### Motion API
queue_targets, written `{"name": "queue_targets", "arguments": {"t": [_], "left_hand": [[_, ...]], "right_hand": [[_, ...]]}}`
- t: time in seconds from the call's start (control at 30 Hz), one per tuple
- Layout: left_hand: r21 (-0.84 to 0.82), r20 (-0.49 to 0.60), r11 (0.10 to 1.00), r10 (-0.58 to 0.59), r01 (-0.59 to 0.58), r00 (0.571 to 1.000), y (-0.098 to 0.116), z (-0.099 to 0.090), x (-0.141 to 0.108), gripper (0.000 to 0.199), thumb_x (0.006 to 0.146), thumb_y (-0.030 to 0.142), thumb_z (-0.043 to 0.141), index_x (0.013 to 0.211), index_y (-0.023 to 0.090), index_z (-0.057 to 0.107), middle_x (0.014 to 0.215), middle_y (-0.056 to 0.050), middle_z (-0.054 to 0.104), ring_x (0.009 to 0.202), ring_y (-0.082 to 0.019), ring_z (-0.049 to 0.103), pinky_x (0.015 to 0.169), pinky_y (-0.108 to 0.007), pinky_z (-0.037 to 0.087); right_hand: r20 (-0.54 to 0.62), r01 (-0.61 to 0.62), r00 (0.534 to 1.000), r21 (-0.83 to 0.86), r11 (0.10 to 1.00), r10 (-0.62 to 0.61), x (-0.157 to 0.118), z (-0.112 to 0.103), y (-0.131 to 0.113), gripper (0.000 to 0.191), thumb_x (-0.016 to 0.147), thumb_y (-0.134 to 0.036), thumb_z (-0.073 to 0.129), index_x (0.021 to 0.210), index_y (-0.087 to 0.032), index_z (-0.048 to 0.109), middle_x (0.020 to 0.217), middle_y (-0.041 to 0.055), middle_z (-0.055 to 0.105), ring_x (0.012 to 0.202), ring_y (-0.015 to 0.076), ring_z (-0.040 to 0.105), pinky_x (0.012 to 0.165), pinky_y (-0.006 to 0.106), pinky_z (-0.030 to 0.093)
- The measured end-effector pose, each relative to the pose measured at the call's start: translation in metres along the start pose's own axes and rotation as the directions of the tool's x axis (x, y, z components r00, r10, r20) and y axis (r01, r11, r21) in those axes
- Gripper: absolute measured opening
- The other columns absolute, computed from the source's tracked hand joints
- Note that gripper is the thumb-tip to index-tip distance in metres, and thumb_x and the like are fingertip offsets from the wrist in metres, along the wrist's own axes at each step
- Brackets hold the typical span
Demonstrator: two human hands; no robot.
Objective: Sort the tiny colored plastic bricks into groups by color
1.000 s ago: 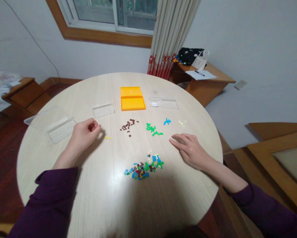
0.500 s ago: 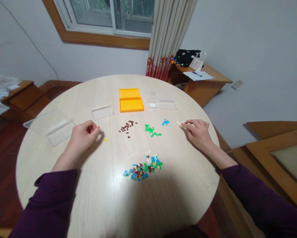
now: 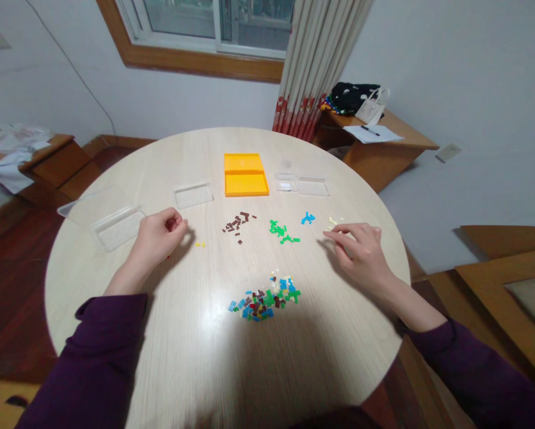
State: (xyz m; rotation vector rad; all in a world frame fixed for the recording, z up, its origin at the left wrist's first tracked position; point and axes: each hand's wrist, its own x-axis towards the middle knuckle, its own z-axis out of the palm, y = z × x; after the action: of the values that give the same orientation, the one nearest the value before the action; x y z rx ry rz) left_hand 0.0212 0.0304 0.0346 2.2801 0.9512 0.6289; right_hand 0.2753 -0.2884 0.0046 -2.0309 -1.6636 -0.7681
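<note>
My left hand (image 3: 160, 235) is closed above the table's left part, fingertips pressed together; what it holds, if anything, is hidden. Two yellow pieces (image 3: 200, 244) lie just right of it. My right hand (image 3: 359, 247) is over the right part, thumb and forefinger apart at the tips, beside the pale cream pieces (image 3: 330, 223); nothing shows between them. Blue pieces (image 3: 308, 218), green pieces (image 3: 277, 229) and brown pieces (image 3: 236, 223) lie in separate groups between my hands. Nearer to me is a mixed pile of small coloured pieces (image 3: 258, 304).
Across the round table (image 3: 182, 363) stand an open orange case (image 3: 246, 185), a clear tray (image 3: 193, 195) and a small clear case (image 3: 313, 186). A larger clear box (image 3: 120, 229) sits behind my left hand. A side table (image 3: 383, 156) holds paper and bags.
My right hand has drawn back a little from the cream pieces, which show more fully. My left hand keeps its closed pose. The whole view has shifted slightly.
</note>
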Motion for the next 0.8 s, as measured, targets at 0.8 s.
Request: {"name": "queue_targets", "arguments": {"t": [0.8], "left_hand": [[0.015, -0.015, 0.999, 0.042, -0.042, 0.999, -0.002, -0.001, 0.001, 0.017, 0.074, 0.03, 0.053, 0.06, 0.02, 0.048, 0.051, 0.004, 0.045, 0.052, -0.011, 0.039, 0.055, -0.028, 0.029]], "right_hand": [[0.132, 0.157, 0.969, 0.328, 0.932, -0.21, -0.005, -0.004, -0.056, 0.03, 0.09, -0.005, 0.046, 0.112, -0.02, 0.061, 0.107, 0.0094, 0.066, 0.099, 0.0215, 0.058, 0.085, 0.039, 0.038]]}}
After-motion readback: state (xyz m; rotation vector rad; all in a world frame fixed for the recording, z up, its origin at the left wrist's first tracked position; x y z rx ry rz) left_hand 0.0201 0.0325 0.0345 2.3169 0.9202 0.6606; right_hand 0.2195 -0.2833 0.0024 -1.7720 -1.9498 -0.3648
